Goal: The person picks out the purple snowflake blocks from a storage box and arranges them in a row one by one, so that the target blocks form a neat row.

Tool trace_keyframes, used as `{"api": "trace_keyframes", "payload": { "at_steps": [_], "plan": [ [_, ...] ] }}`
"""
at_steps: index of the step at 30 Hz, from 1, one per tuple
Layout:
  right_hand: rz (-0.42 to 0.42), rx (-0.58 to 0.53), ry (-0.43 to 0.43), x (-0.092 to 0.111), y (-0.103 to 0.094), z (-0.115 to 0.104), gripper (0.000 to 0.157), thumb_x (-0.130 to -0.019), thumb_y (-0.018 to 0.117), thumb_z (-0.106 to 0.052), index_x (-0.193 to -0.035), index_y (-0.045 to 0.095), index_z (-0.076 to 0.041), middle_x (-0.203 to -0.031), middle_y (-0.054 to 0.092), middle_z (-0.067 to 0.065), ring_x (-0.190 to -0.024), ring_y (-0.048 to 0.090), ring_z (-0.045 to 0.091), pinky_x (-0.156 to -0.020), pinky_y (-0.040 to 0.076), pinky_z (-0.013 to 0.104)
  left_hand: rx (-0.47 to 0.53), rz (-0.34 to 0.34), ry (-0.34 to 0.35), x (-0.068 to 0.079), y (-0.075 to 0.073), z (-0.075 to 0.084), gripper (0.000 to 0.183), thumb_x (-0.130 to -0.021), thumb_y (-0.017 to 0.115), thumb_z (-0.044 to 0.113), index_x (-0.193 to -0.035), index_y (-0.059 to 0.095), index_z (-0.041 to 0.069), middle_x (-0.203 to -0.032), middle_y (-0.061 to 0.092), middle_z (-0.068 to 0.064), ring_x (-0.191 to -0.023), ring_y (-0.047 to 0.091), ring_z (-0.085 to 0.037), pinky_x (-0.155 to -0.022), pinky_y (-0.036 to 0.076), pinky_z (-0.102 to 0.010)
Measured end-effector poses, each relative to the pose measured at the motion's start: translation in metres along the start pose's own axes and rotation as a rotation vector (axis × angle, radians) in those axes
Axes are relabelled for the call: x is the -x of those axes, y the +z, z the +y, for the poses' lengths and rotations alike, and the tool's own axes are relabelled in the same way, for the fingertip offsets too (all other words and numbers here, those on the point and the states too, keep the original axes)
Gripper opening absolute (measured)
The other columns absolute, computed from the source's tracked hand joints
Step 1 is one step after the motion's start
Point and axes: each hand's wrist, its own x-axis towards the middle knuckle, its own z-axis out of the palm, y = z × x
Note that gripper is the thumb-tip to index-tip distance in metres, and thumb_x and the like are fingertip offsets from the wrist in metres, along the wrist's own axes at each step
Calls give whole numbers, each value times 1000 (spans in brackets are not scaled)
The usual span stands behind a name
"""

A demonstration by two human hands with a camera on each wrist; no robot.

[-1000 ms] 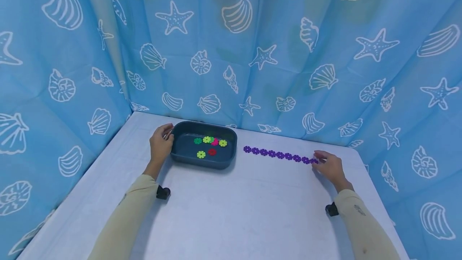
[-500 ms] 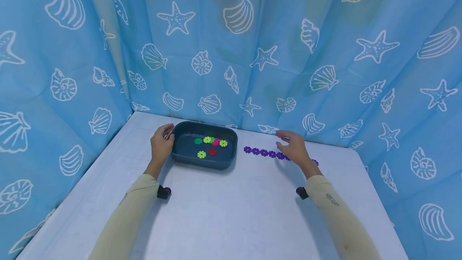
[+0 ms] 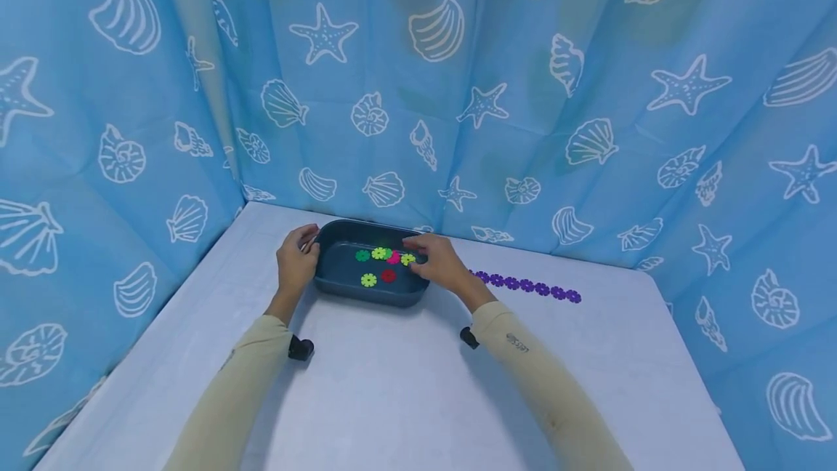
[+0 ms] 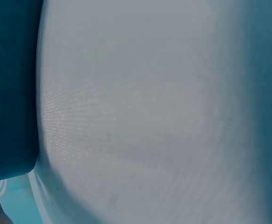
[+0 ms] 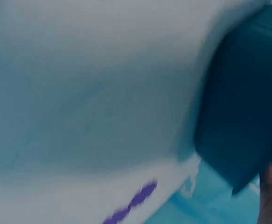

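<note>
A dark blue-green rectangular tray [image 3: 366, 295] stands on the white table, with several notched flower-shaped discs in yellow-green, green, pink and red [image 3: 389, 276] inside. At its left end my left hand [image 3: 296, 260] holds the rim. My right hand [image 3: 439, 264] is over the tray's right end, thumb and fingers apart, close to a yellow-green disc [image 3: 407, 259]; nothing shows in its grasp. To the right, purple flower discs [image 3: 527, 286] lie in a row, the nearest end hidden behind my right hand. The right wrist view shows the tray's side [image 5: 240, 107] beside my fingers [image 5: 269, 186].
The table [image 3: 392, 391] is covered in white cloth. Behind it and at both sides hangs a blue curtain [image 3: 392, 151] with white shell and starfish prints, close to the tray's back edge. Small black cameras [image 3: 301, 348] sit at both wrists.
My right hand has left the right end of the purple row and moved left, above the row, to the tray. The purple discs stay in line. My left hand remains at the tray's left rim.
</note>
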Motion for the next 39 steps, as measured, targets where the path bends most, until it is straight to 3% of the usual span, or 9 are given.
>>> {"api": "trace_keyframes", "payload": {
  "at_steps": [5,15,18,21,25,29,36,39],
  "plan": [
    [-138,166,86,-14,21,-8,54,-87,73,-11,-137,54,-4,-131,58,11,-119,56,24,-102,50,38,-4,-2,-11,1,-2,-1,35,-91,59,-6,-125,60,0,-123,59,-16,-120,58,-25,-102,49,-28],
    [-213,329,258,-36,25,-21,57,-84,75,-10,-136,54,0,-132,59,13,-122,53,24,-103,48,37,-15,8,-17,-2,-5,-1,35,-91,58,-7,-126,59,0,-124,59,-16,-120,58,-26,-102,48,-29],
    [-247,364,265,-39,29,-22,52,-84,75,-11,-132,57,1,-125,63,12,-112,57,22,-99,52,36,-19,5,-17,-2,-5,-1,36,-91,58,-7,-126,59,0,-125,59,-16,-120,58,-26,-102,48,-28],
    [-277,336,207,-40,35,-21,46,-86,72,-10,-130,61,-1,-121,66,11,-107,60,20,-96,54,34,-16,7,-15,-1,-6,-1,35,-91,59,-7,-126,60,0,-124,59,-16,-120,58,-25,-102,49,-28],
    [-228,234,130,-39,41,-18,44,-89,68,-6,-132,60,-5,-128,63,9,-116,59,21,-100,51,35,-17,10,-18,-1,-7,-1,36,-91,59,-7,-126,60,0,-124,59,-15,-120,58,-24,-101,49,-27],
    [-130,197,140,-42,42,-16,49,-85,70,0,-133,58,-3,-130,62,10,-119,57,22,-103,49,37,-15,18,-15,-3,-8,-1,35,-91,59,-7,-126,60,1,-124,59,-15,-120,58,-24,-102,48,-27],
    [-176,339,286,-47,46,-18,46,-84,73,-3,-128,60,-2,-120,65,12,-105,60,21,-101,51,38,2,3,-18,-3,-6,-2,35,-91,59,-7,-125,60,0,-123,59,-15,-119,58,-24,-101,49,-28],
    [-170,366,299,-48,47,-16,42,-85,73,-4,-125,63,-3,-116,66,10,-101,61,20,-99,52,37,2,-2,-25,-2,-3,0,35,-91,59,-7,-125,60,1,-124,60,-15,-120,58,-23,-101,49,-27]
  ]
}}
